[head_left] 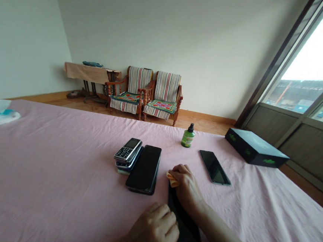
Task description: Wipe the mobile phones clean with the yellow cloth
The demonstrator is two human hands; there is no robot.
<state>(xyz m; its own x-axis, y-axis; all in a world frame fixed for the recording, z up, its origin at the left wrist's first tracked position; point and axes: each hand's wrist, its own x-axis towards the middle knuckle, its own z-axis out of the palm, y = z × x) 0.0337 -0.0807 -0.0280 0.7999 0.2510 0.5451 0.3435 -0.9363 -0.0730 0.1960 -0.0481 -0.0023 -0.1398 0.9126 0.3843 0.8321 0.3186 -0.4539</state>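
My right hand (185, 184) is closed on a folded yellow-orange cloth (173, 179), pressed down at the far end of a black flat touchscreen device (183, 227). The device lies on the pink sheet, partly covered by both hands; I cannot tell if it is a phone or a small tablet. My left hand (157, 228) has its fingers curled at the device's near left edge, seeming to hold it steady. Left of the device lie stacked black smartphones (145, 168), beside a pile topped by a silver-and-black keypad phone (128, 149).
A green spray bottle (188, 137) with a black top stands beyond my right hand. Another smartphone (215, 167) lies to the right, before a black box (256, 148). A tissue pack (1, 117) is at the far left. Two wooden armchairs (163, 95) stand past the sheet's far edge.
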